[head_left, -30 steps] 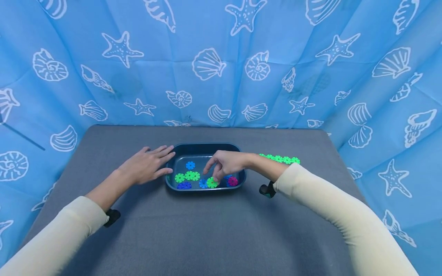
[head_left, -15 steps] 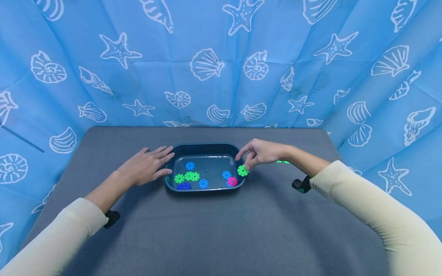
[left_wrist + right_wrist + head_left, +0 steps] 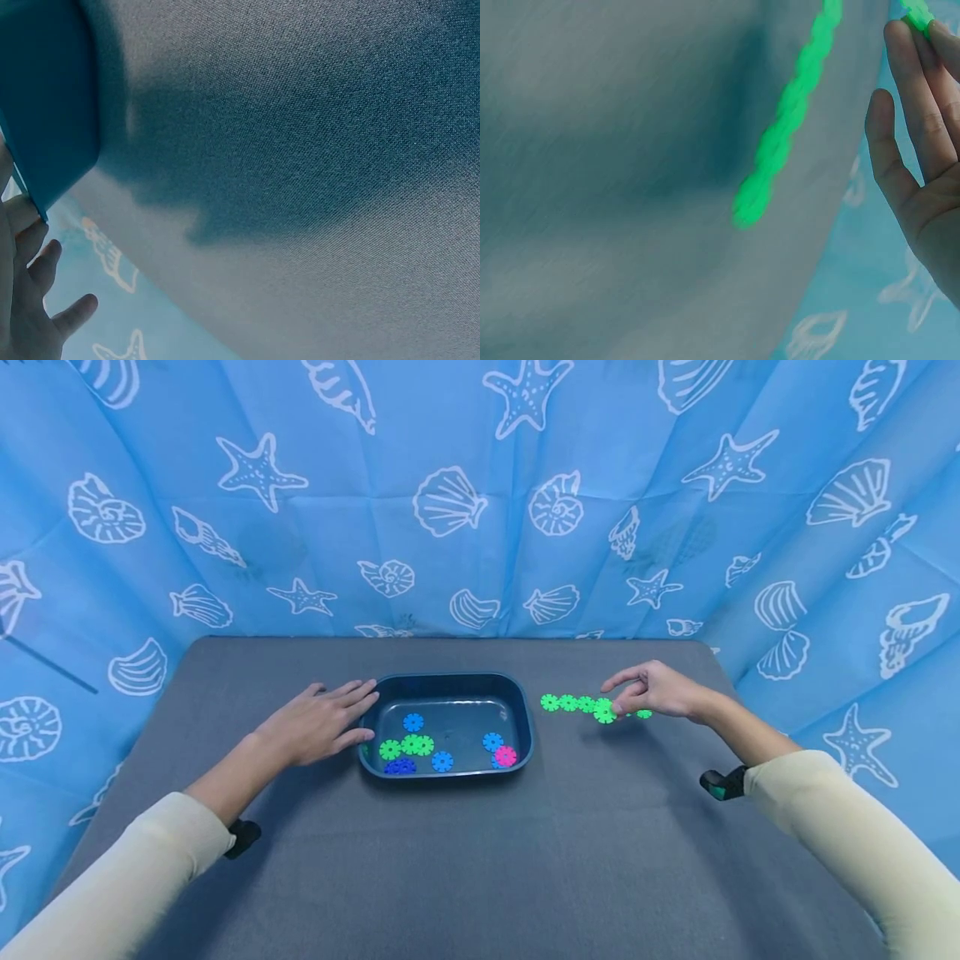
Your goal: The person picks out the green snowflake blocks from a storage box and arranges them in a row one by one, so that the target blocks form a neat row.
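My right hand (image 3: pixel 663 691) pinches a green notched disc (image 3: pixel 604 712) between thumb and fingers, above a row of green notched discs (image 3: pixel 567 702) on the table's right side. The right wrist view shows that disc (image 3: pixel 919 16) at the fingertips and the row (image 3: pixel 784 124) below on the cloth. My left hand (image 3: pixel 315 724) lies with straight fingers at the left rim of a dark blue tray (image 3: pixel 465 718). Inside the tray are green discs (image 3: pixel 412 743), light blue discs (image 3: pixel 442 762), dark blue discs (image 3: pixel 400 766) and a pink disc (image 3: pixel 506 756).
A grey cloth (image 3: pixel 480 860) covers the table. Behind it and at the sides hangs a blue curtain (image 3: pixel 480 560) printed with white shells and starfish. The tray stands left of the disc row.
My right hand has taken a green disc from the tray and carried it over the right rim to the row. My left hand stays at the tray's left rim.
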Action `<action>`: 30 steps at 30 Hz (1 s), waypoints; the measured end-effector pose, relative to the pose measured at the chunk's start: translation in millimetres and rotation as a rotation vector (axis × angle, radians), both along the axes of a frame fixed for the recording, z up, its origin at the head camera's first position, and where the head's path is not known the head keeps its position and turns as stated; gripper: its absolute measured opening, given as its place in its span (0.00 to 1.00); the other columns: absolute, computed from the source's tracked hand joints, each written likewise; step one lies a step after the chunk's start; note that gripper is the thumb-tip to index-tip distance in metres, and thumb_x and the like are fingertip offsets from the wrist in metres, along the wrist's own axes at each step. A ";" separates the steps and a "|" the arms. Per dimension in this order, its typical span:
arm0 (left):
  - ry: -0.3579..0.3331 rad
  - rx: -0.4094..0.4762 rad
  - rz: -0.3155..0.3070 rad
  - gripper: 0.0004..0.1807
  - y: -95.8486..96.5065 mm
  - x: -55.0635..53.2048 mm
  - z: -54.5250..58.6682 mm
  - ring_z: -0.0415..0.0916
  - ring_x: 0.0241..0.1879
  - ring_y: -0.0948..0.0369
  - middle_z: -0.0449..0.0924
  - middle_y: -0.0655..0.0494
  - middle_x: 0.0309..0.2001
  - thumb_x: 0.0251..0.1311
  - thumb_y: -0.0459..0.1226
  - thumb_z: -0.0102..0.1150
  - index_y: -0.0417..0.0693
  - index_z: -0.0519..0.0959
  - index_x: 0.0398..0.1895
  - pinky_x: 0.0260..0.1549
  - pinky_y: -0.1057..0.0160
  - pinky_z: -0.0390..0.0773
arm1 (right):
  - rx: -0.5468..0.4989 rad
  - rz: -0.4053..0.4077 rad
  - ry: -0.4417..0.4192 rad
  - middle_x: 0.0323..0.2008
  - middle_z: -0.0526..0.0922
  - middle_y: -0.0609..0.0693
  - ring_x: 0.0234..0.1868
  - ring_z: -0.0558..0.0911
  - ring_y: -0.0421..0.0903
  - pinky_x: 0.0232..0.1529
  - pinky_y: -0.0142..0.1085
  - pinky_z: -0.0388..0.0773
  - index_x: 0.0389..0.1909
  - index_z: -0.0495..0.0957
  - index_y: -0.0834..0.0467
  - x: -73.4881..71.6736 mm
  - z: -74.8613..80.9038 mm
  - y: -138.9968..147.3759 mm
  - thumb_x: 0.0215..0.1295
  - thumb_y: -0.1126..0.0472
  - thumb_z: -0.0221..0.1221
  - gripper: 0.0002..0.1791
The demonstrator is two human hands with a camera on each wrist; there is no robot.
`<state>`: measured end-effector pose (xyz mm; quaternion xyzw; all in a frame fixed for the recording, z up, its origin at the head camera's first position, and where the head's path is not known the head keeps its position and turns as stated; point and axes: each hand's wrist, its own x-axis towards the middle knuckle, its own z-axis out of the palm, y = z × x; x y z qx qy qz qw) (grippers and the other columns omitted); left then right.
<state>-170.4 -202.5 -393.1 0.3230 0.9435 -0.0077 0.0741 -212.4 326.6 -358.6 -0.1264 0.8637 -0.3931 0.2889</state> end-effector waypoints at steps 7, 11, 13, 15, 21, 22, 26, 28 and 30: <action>0.003 0.001 -0.004 0.38 -1.0 0.2 -0.6 0.54 0.74 0.45 0.55 0.43 0.76 0.73 0.56 0.48 0.42 0.60 0.76 0.64 0.31 0.58 | -0.009 -0.162 0.037 0.43 0.87 0.65 0.44 0.87 0.49 0.54 0.48 0.79 0.62 0.69 0.75 3.7 -20.8 48.8 0.70 0.63 0.61 0.26; 0.003 0.012 0.000 0.38 -1.4 -0.8 -3.2 0.54 0.74 0.45 0.55 0.43 0.76 0.72 0.56 0.49 0.42 0.60 0.76 0.65 0.32 0.58 | -0.002 -0.245 0.040 0.44 0.86 0.66 0.43 0.88 0.49 0.52 0.48 0.80 0.62 0.68 0.77 2.0 -32.4 69.5 0.72 0.64 0.59 0.25; 0.004 0.018 0.003 0.38 -1.6 -1.4 -4.8 0.54 0.74 0.45 0.55 0.43 0.76 0.72 0.55 0.50 0.42 0.61 0.76 0.65 0.32 0.57 | 0.016 -0.273 0.038 0.43 0.86 0.66 0.43 0.88 0.49 0.51 0.48 0.81 0.62 0.68 0.77 1.7 -36.6 76.4 0.72 0.65 0.58 0.24; 0.004 0.019 0.004 0.38 -1.7 -1.6 -5.1 0.54 0.74 0.45 0.55 0.43 0.76 0.72 0.55 0.49 0.42 0.61 0.76 0.65 0.32 0.57 | 0.026 -0.294 0.038 0.43 0.86 0.66 0.42 0.88 0.47 0.51 0.47 0.81 0.61 0.67 0.78 2.2 -39.6 81.5 0.72 0.66 0.57 0.24; 0.001 0.011 -0.002 0.37 -2.2 -1.5 -3.3 0.54 0.74 0.44 0.55 0.43 0.76 0.73 0.55 0.48 0.42 0.60 0.76 0.65 0.32 0.57 | 0.009 -0.391 -0.008 0.39 0.88 0.62 0.38 0.88 0.43 0.47 0.42 0.83 0.62 0.65 0.80 -0.4 -52.5 96.3 0.71 0.68 0.57 0.25; 0.001 0.011 -0.003 0.37 -2.2 -1.4 -3.0 0.54 0.74 0.44 0.55 0.43 0.76 0.73 0.55 0.48 0.42 0.60 0.76 0.65 0.32 0.57 | 0.009 -0.407 -0.016 0.38 0.88 0.60 0.37 0.88 0.43 0.46 0.41 0.84 0.62 0.65 0.80 -1.0 -55.2 98.4 0.71 0.68 0.57 0.25; -0.004 0.010 -0.004 0.37 -2.1 -1.4 -3.0 0.53 0.75 0.45 0.54 0.43 0.77 0.73 0.55 0.48 0.43 0.59 0.76 0.65 0.32 0.57 | 0.011 -0.443 -0.028 0.34 0.89 0.56 0.35 0.88 0.41 0.42 0.38 0.84 0.61 0.65 0.80 -2.4 -63.0 102.5 0.71 0.67 0.58 0.25; -0.004 0.011 -0.004 0.38 -2.5 -1.7 -3.3 0.53 0.75 0.45 0.54 0.43 0.77 0.73 0.55 0.48 0.43 0.59 0.76 0.65 0.32 0.57 | 0.012 -0.444 -0.022 0.34 0.89 0.54 0.35 0.88 0.40 0.42 0.37 0.84 0.61 0.66 0.79 -3.3 -66.2 103.7 0.71 0.67 0.58 0.25; -0.002 0.011 -0.004 0.38 -3.2 -2.2 -3.9 0.53 0.75 0.45 0.54 0.43 0.77 0.73 0.56 0.49 0.42 0.60 0.76 0.65 0.32 0.57 | 0.008 -0.443 -0.014 0.34 0.89 0.55 0.34 0.88 0.40 0.41 0.37 0.84 0.60 0.66 0.79 -4.3 -68.6 104.2 0.71 0.66 0.58 0.25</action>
